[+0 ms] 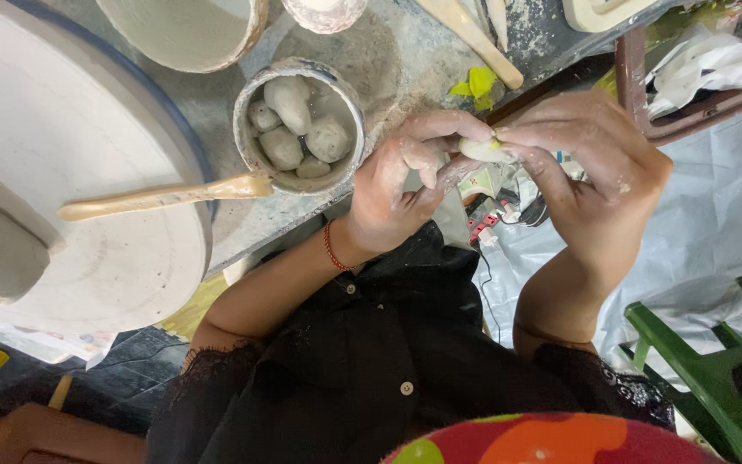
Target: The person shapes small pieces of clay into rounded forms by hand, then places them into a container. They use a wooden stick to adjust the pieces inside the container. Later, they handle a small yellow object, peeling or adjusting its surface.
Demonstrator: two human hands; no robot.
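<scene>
My left hand (405, 180), dusted with clay and wearing a red thread bracelet at the wrist, and my right hand (598, 167) meet in front of my chest. Together their fingertips pinch a small pale lump of clay (482, 150). Just left of my left hand stands a clay-smeared round cup (255, 159) holding several grey clay lumps (289, 103). A long wooden tool (160, 198) lies with one end against the cup's rim and the other over a large white round slab (104, 283).
A grey dusty tabletop (405, 51) carries a white bowl (186, 34), a wooden stick (474, 39) and a yellow-green scrap (476, 84). White plastic sheeting (714, 223) covers the floor at right, beside a green plastic chair (706, 369). A red, multicoloured rounded object (551, 438) sits at the bottom edge.
</scene>
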